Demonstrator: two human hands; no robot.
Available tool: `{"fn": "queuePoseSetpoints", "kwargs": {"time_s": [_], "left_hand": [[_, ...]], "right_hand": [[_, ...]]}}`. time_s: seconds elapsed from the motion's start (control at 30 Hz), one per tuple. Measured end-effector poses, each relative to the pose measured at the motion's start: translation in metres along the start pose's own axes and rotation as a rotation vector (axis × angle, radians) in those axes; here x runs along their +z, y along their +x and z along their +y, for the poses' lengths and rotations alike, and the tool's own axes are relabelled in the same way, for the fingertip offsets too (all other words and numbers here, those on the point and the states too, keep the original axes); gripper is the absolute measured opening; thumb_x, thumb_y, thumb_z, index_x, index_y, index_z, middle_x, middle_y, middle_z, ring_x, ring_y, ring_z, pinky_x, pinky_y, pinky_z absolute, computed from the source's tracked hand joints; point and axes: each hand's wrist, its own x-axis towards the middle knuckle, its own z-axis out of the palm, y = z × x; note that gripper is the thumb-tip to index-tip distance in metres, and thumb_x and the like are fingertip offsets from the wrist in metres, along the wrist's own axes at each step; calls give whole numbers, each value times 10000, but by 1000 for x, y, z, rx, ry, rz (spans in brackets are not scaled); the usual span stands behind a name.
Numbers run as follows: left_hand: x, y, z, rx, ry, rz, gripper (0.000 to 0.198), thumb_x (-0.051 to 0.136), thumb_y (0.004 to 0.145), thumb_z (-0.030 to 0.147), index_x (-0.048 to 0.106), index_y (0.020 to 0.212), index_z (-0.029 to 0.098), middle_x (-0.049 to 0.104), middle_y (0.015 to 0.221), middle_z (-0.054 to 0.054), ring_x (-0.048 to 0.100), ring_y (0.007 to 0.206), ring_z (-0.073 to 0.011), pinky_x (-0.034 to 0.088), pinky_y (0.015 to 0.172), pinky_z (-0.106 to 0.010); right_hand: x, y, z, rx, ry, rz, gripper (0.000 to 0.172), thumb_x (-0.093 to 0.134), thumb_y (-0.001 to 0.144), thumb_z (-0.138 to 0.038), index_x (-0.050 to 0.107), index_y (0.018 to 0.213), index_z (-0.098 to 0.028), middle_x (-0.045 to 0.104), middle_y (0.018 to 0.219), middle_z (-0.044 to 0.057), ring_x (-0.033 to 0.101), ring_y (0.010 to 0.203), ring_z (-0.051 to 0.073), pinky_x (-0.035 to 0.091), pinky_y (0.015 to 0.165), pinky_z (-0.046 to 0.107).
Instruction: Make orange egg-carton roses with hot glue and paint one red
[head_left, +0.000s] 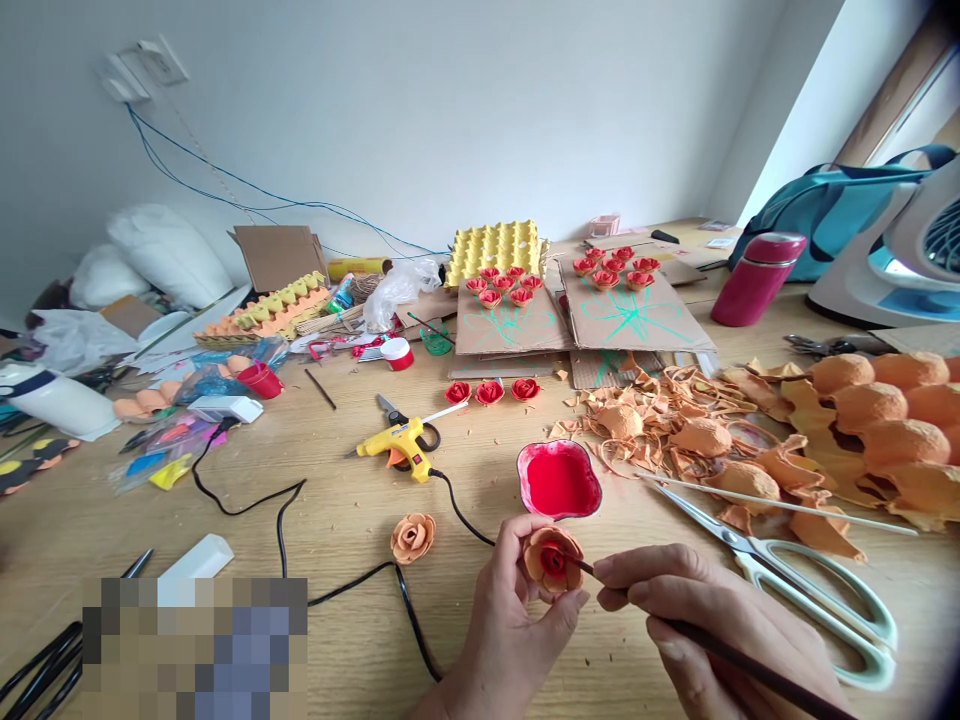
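Note:
My left hand [517, 625] is closed around an orange egg-carton flower [536, 555], whose centre is painted red while its outer petals stay orange. A dark-handled paintbrush [720, 645] is pinched in my right hand [720, 610], its tip touching the flower's centre. Just behind the flower stands a small scalloped dish [559, 480] of red paint. To the left, an unpainted orange flower [412, 538] lies on the table. Three red flowers [489, 392] sit in a row farther back.
A yellow glue gun [394, 440] lies over black-handled scissors, its cord trailing forward. At right are pale green scissors [817, 600], carton scraps [622, 420] and an orange egg tray [870, 410]. Red flowers stand on cardboard [510, 325] behind. A pink flask [757, 280] stands back right.

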Motion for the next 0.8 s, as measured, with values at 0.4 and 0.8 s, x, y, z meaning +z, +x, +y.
{"fn": "queuePoseSetpoints", "kwargs": {"time_s": [0.4,0.8], "left_hand": [[2,1,11,-42,-76,-27,424,800,886,263,561,1236,234,701,1072,-44,678,888,-149,573,789,-239],[3,2,20,-97,-44,-73,422,816,821,197,588,1176,200,698,1054,-59,666,916,-167,559,796,-236]], "right_hand": [[-6,10,1,-1,35,50,149,525,1041,-133,600,1146,-208,781,999,111,791,837,162,657,735,227],[-4,13,2,0,-9,96,144,455,1091,-198,593,1132,-197,760,995,115,773,854,165,652,735,244]]}}
